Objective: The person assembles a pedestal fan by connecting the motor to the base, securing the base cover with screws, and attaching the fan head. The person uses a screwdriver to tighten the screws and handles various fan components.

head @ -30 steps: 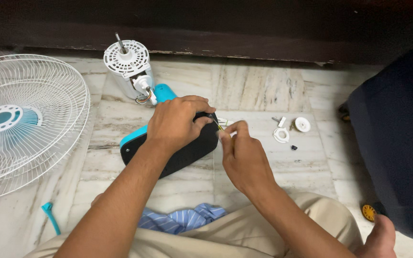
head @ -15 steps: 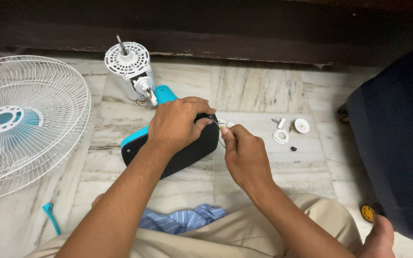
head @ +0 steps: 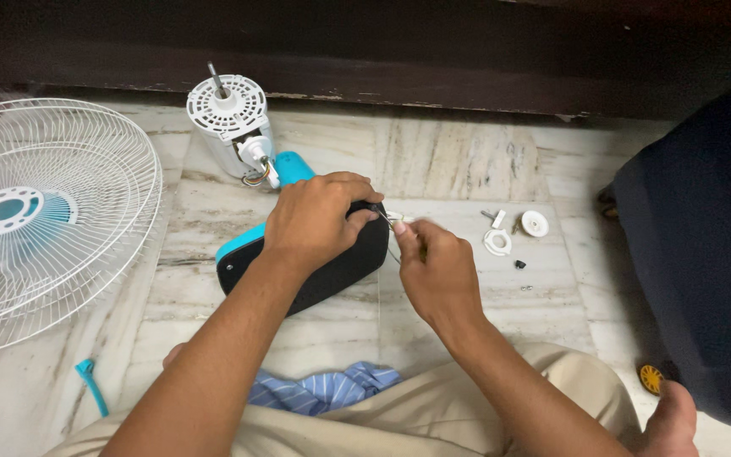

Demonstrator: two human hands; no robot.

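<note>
- On the marble floor, in the middle of the view, lies the black-and-teal fan base, tilted, its black underside turned up and its teal edge showing along the upper left.
- The left hand lies palm-down over the upper right part of the base, wrist bent slightly, forearm reaching in from the lower left; its grip is closed on the base's rim, fingers curled over the far edge and the thumb pressing near the corner.
- The right hand sits just beside that corner, back of the hand up, forearm coming in from the lower right; its grip is pinched together, thumb and forefinger clamped on a thin tool, a slim shaft whose tip points at the base's corner right by the left thumb. What kind of tool it is I cannot tell.
- Just behind the base stands the white fan motor, with a slotted round cap, a metal shaft sticking up, and coloured wires at its lower side; a teal neck joins it towards the base.
- To the right of the hands, on the floor, lie small white plastic parts and a few tiny dark bits near them.
- Well to the left lies the white wire fan guard, flat on the floor with a teal centre ring.
- Near the lower left is a small teal piece.
- Closest to the camera are tan trousers and a blue striped cloth between the knees.
- At the right edge is a dark blue bulk with a yellow wheel at its foot.
</note>
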